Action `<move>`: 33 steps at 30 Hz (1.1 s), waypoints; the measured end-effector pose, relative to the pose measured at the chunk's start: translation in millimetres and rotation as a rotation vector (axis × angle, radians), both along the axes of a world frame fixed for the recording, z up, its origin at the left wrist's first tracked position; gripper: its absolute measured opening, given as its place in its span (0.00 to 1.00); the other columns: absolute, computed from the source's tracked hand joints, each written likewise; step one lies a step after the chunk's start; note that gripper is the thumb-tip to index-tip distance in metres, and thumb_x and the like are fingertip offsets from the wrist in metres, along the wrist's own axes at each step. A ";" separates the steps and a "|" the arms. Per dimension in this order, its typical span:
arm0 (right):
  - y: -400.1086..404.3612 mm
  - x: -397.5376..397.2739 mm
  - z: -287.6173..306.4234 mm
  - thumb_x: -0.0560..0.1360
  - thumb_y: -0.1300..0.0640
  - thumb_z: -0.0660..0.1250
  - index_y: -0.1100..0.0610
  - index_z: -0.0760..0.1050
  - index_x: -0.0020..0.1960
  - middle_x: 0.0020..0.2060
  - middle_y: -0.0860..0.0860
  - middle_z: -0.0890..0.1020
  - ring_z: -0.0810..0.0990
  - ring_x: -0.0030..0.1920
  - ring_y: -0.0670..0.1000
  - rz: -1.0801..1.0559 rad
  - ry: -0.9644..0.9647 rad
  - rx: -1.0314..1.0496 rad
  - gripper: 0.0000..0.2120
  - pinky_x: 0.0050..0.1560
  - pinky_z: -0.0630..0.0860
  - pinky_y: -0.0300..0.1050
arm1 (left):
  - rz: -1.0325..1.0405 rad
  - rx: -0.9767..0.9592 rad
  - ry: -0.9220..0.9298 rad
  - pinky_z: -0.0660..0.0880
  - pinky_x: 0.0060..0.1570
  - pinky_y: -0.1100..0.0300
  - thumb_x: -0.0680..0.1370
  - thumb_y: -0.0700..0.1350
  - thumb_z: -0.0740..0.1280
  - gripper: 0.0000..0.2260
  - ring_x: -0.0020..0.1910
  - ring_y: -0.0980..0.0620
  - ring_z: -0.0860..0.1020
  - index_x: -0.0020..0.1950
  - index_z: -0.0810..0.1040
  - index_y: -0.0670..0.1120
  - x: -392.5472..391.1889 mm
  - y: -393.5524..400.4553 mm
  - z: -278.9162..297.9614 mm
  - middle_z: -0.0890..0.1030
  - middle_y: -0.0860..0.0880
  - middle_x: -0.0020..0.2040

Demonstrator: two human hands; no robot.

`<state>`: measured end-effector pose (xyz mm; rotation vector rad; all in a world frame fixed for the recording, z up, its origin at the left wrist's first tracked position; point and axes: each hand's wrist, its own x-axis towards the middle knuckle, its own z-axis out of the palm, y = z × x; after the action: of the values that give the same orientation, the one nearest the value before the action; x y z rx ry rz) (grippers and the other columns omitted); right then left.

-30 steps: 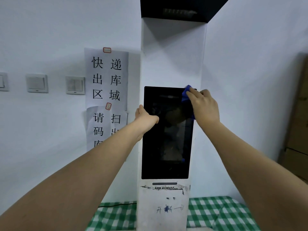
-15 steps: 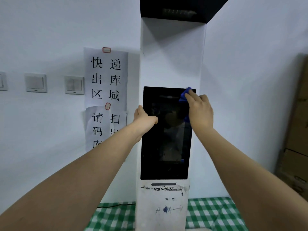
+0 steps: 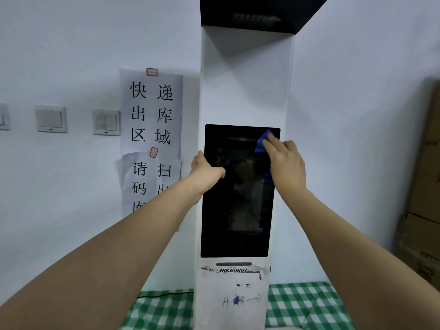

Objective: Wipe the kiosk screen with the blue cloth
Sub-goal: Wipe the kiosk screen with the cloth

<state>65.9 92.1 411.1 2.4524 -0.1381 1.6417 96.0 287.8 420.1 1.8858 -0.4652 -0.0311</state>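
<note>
My right hand (image 3: 284, 163) presses the cloth (image 3: 263, 142) flat at the screen's (image 3: 234, 210) one o'clock corner; my left hand (image 3: 204, 171) grips the kiosk's (image 3: 245, 91) nine o'clock edge, steadying it.

Green-and-white checked tablecloth (image 3: 302, 306) over a table, white kiosk column (image 3: 238, 303) standing on it, black cable (image 3: 164, 294) lying alongside

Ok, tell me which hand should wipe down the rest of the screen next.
Right. The right hand already presses the blue cloth flat against the screen at its upper right corner, so it can probably sweep downward. The left hand grips the kiosk at its left edge, without any cloth.
</note>
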 end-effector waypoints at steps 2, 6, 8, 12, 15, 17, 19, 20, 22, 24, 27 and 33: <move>-3.6 -3.7 -4.2 0.48 0.79 0.75 0.64 0.79 0.55 0.58 0.55 0.81 0.78 0.40 0.61 -0.008 0.079 -0.125 0.35 0.25 0.73 0.44 | -0.001 -0.003 0.001 0.58 0.71 0.52 0.77 0.38 0.61 0.38 0.77 0.45 0.54 0.79 0.41 0.48 0.2 0.4 0.0 0.46 0.50 0.80; -19.2 -16.0 11.7 0.49 0.77 0.75 0.64 0.78 0.56 0.57 0.55 0.81 0.77 0.42 0.62 -0.026 0.109 -0.089 0.35 0.28 0.76 0.47 | -0.006 0.000 -0.002 0.58 0.71 0.52 0.77 0.39 0.61 0.38 0.77 0.45 0.54 0.79 0.41 0.48 -2.0 -0.1 0.0 0.46 0.49 0.80; -17.3 -11.9 16.1 0.55 0.78 0.73 0.64 0.77 0.59 0.57 0.54 0.81 0.76 0.45 0.62 -0.014 -0.004 0.082 0.33 0.31 0.75 0.48 | -0.009 -0.001 0.002 0.58 0.71 0.52 0.77 0.39 0.61 0.38 0.77 0.45 0.54 0.79 0.41 0.48 -2.4 0.4 0.1 0.46 0.49 0.80; -9.6 -4.2 -4.2 0.53 0.80 0.73 0.65 0.78 0.56 0.56 0.57 0.82 0.78 0.41 0.63 0.015 -0.023 0.028 0.32 0.27 0.74 0.47 | -0.010 -0.002 0.001 0.58 0.72 0.51 0.77 0.38 0.61 0.38 0.77 0.45 0.54 0.79 0.41 0.48 -1.2 1.5 -0.5 0.46 0.49 0.80; -17.9 -13.6 -6.1 0.47 0.79 0.75 0.65 0.79 0.54 0.57 0.56 0.82 0.79 0.40 0.61 -0.005 0.074 -0.134 0.36 0.25 0.74 0.44 | -0.014 -0.008 0.000 0.58 0.72 0.51 0.77 0.38 0.61 0.38 0.77 0.45 0.54 0.79 0.41 0.49 -0.9 1.6 -1.5 0.45 0.50 0.80; -24.7 -16.8 4.2 0.48 0.78 0.75 0.65 0.79 0.55 0.57 0.55 0.81 0.78 0.43 0.62 -0.035 0.102 -0.110 0.35 0.27 0.74 0.45 | -0.010 -0.014 -0.002 0.58 0.72 0.51 0.77 0.38 0.61 0.37 0.77 0.45 0.54 0.79 0.42 0.49 -1.2 1.8 -2.1 0.46 0.50 0.80; -23.9 -14.0 11.6 0.58 0.78 0.72 0.64 0.77 0.59 0.58 0.55 0.81 0.76 0.47 0.62 -0.023 0.035 0.073 0.30 0.32 0.74 0.48 | 0.003 -0.020 -0.009 0.58 0.71 0.51 0.77 0.38 0.61 0.37 0.77 0.45 0.54 0.79 0.42 0.49 -1.3 2.2 -2.6 0.46 0.50 0.80; -20.1 -11.9 10.6 0.61 0.78 0.70 0.63 0.77 0.61 0.59 0.55 0.80 0.76 0.47 0.62 -0.020 -0.012 0.134 0.29 0.34 0.74 0.49 | 0.006 -0.023 -0.009 0.59 0.71 0.51 0.77 0.38 0.61 0.37 0.77 0.45 0.55 0.79 0.43 0.49 -1.5 2.2 -3.1 0.47 0.50 0.80; -10.2 -7.5 -1.8 0.61 0.78 0.71 0.63 0.77 0.61 0.59 0.56 0.80 0.76 0.46 0.62 -0.013 -0.019 0.123 0.29 0.33 0.75 0.49 | 0.003 -0.033 -0.003 0.59 0.71 0.52 0.77 0.38 0.61 0.37 0.77 0.46 0.55 0.79 0.43 0.49 -1.7 2.1 -4.2 0.47 0.50 0.80; -7.9 -5.6 -16.1 0.55 0.78 0.74 0.64 0.78 0.58 0.59 0.57 0.80 0.78 0.43 0.62 0.002 0.035 0.012 0.33 0.30 0.75 0.47 | -0.007 -0.048 0.006 0.59 0.71 0.52 0.77 0.38 0.61 0.37 0.77 0.46 0.55 0.79 0.43 0.50 -1.6 2.0 -5.4 0.47 0.50 0.79; -14.7 -13.4 -12.6 0.46 0.76 0.77 0.64 0.79 0.56 0.55 0.59 0.81 0.79 0.41 0.62 -0.018 0.142 -0.111 0.37 0.27 0.74 0.45 | -0.017 -0.036 0.023 0.60 0.70 0.51 0.77 0.39 0.61 0.37 0.75 0.45 0.58 0.79 0.42 0.53 -2.7 2.1 -6.9 0.50 0.48 0.79; -5.9 -2.6 -3.8 0.74 0.67 0.63 0.58 0.74 0.64 0.58 0.58 0.74 0.72 0.55 0.60 -0.004 -0.009 0.147 0.18 0.45 0.72 0.52 | -0.018 -0.011 0.029 0.65 0.64 0.54 0.78 0.39 0.61 0.37 0.72 0.44 0.64 0.79 0.41 0.56 -1.1 5.7 -10.5 0.58 0.44 0.77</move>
<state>63.3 86.2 407.2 2.5488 -0.2743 1.6978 94.8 293.5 409.6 1.8677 -0.4613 -0.0671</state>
